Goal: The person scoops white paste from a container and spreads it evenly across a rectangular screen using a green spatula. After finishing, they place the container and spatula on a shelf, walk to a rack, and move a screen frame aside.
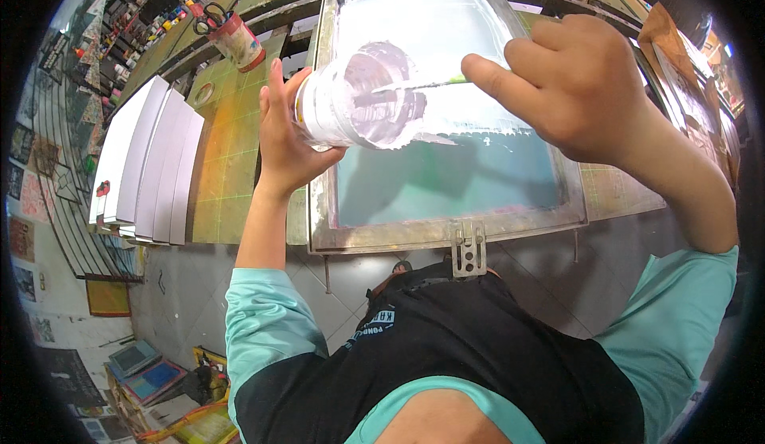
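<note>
Green worktable (231, 149), left hand (283, 137) tilting paint jar (355, 101), right hand (578, 82) scraping with stick (414, 86)

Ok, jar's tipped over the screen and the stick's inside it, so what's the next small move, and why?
Probably drag the stick outward toward the jar mouth to pull more white ink onto the screen. The left hand holds the jar tilted over the frame, the right hand has the stick reaching inside, ink coats the jar walls, and a white band already lies below the mouth.
</note>
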Demonstrator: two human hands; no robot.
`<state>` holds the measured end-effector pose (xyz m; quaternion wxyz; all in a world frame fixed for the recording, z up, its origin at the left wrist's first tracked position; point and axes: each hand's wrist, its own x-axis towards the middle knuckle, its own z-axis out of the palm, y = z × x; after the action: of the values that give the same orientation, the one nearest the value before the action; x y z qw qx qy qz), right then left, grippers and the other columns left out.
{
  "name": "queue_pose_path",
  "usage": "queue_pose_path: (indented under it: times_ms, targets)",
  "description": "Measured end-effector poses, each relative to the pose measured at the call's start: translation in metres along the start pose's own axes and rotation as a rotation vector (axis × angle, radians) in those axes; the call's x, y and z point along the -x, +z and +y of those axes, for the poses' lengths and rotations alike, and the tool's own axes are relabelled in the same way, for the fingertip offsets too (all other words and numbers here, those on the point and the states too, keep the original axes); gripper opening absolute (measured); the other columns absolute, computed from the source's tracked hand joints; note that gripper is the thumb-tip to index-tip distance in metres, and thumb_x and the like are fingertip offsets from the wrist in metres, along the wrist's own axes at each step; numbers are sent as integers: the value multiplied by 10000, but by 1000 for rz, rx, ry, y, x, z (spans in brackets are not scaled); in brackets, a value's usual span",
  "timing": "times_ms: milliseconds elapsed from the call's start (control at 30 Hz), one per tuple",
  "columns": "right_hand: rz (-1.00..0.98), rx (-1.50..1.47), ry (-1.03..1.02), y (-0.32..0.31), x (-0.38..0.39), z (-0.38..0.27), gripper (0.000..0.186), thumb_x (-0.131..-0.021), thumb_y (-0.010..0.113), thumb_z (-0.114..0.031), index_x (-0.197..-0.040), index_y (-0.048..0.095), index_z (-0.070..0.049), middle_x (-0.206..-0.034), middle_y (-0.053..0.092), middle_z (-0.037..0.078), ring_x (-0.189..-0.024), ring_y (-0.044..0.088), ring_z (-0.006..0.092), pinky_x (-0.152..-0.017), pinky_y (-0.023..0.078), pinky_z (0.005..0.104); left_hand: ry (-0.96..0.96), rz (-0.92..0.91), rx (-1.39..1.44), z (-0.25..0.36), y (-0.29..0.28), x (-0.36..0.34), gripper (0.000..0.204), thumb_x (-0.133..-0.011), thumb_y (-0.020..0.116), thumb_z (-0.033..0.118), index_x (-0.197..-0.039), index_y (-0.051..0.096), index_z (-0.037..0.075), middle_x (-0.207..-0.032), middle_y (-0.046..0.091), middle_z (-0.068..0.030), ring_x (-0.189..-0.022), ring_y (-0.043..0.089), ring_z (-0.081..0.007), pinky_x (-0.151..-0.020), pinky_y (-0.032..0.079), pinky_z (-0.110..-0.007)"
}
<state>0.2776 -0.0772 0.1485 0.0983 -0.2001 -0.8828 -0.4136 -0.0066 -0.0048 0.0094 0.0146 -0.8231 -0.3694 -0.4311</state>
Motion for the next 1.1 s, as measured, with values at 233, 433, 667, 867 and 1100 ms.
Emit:
queue_pose_path:
  times_ms: [233,433,667,867,1100]
  targets:
    - [7,29,36,5,4,2,302,-634,568,-115,-932,612,-91,-581,423,-9,-508,433,134,-431,326,288,-13,0,41,-3,4,-2,1134,-471,778,182,-1348,83,-6,-1128,531,-137,-1051,502,-270,-977,237,-454]
    - [28,-110,202,14,24,9,275,-652,616,-95,-926,608,-79,-599,494,18,-537,496,182,-461,367,312,-74,5,180,-6,7,-3,1165,-454,790,147,-1353,64,-4,-1127,513,-152,-1085,466,-277,-968,267,-395]
    - [-38,-1062,751,18,32,8,208,-727,631,-117,-909,640,-17,-702,620,51,-575,548,149,-524,405,283,-109,9,230,-5,10,-8,1219,-442,804,116,-1366,12,45,-1138,493,-144,-1104,451,-298,-963,304,-397]
    - [-114,-1428,1081,38,64,18,274,-756,628,-165,-973,635,1,-635,548,-20,-502,421,40,-466,314,216,-46,-57,-126,-7,13,-5,1218,-453,811,173,-1363,13,42,-1156,495,-140,-1101,472,-294,-990,206,-505]
    - [-93,-1669,1440,62,114,8,232,-785,600,-219,-937,631,-46,-524,337,-86,-427,229,16,-397,157,206,-171,2,72,-27,15,8,1231,-450,828,148,-1374,19,62,-1176,464,-192,-1084,478,-308,-961,291,-468]
